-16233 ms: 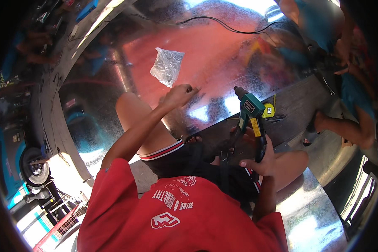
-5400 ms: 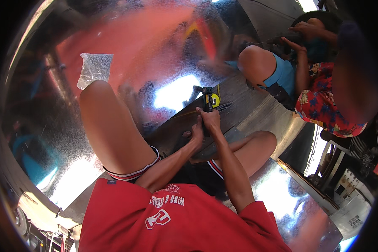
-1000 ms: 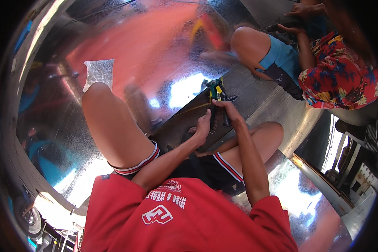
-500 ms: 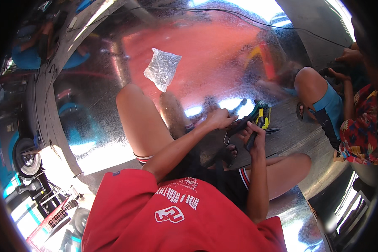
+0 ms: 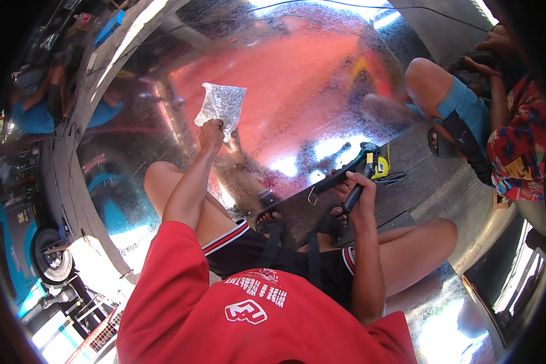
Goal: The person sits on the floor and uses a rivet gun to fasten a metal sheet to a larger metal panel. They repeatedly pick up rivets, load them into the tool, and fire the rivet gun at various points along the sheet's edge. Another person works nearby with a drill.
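My left hand [image 5: 210,134] reaches forward, its fingers closed on the near edge of a clear plastic bag [image 5: 222,104] that looks filled with thin silvery pieces. The bag is over the shiny metal sheet. Held in my right hand [image 5: 361,189] is a two-handled tool that looks like a hand riveter [image 5: 353,198], with a black ribbed grip, a teal head and a wire loop at the end of its other handle. A yellow tape measure [image 5: 380,168] shows just beyond the tool's head; whether they touch, I cannot tell.
The reflective metal sheet [image 5: 267,79] spreads ahead of me. A dark cable [image 5: 431,9] runs across the far side. At the right sits another person in blue shorts [image 5: 467,109]. A wheel [image 5: 51,255] stands at the left, and my bent knees flank the work area.
My left hand has left the riveter and moved forward and left, taking hold of the plastic bag. My right hand still holds the riveter.
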The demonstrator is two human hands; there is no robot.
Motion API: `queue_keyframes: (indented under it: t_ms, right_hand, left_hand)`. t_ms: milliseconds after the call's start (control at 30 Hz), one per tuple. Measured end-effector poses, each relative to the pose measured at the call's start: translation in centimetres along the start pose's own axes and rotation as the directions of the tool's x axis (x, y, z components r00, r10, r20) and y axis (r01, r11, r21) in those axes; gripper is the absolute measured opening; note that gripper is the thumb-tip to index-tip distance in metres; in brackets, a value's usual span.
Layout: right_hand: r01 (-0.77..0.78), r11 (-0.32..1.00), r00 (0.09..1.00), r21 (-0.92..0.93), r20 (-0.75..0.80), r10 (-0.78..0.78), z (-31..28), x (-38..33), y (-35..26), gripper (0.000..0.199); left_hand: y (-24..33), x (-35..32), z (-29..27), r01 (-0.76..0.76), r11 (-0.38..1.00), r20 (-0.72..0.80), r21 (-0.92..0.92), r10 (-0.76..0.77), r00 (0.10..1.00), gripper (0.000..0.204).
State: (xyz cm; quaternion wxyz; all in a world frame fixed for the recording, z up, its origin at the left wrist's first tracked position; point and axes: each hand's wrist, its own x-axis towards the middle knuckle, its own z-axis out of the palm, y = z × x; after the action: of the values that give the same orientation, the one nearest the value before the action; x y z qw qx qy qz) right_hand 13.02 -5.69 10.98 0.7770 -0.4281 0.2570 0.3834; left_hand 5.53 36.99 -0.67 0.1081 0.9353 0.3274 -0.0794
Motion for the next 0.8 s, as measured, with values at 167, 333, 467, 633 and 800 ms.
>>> queue_keyframes:
  t_ms: [167,333,467,633,800]
  right_hand:
    - [-0.029,1.000,1.000,0.009,0.006,0.029,-0.2,-0.8,-0.1,0.036]
    - [-0.067,0.998,0.998,0.000,-0.002,0.067,-0.6,-1.0,0.1,0.040]
    - [-0.051,0.998,0.997,0.026,0.066,0.050,-0.3,-1.3,0.2,0.043]
    - [-0.033,0.984,0.935,0.175,0.354,-0.032,1.3,-2.5,-0.4,0.061]
    - [-0.222,0.936,0.738,0.275,0.674,-0.023,3.0,-3.4,-0.9,0.072]
  left_hand:
    - [1.0,0.7,-1.3,0.052,0.998,-0.019,-0.040,-0.053,0.998,0.019]
    - [1.6,1.9,-4.8,-0.031,0.985,0.010,0.172,0.030,1.000,0.020]
    - [2.9,2.9,-9.1,-0.091,0.996,0.057,-0.002,0.091,0.994,0.021]
    - [7.6,0.1,-12.1,0.170,0.637,0.359,-0.752,0.180,0.916,0.040]
    - [17.3,-6.1,-13.3,0.344,-0.104,0.296,-0.933,0.320,0.900,0.027]
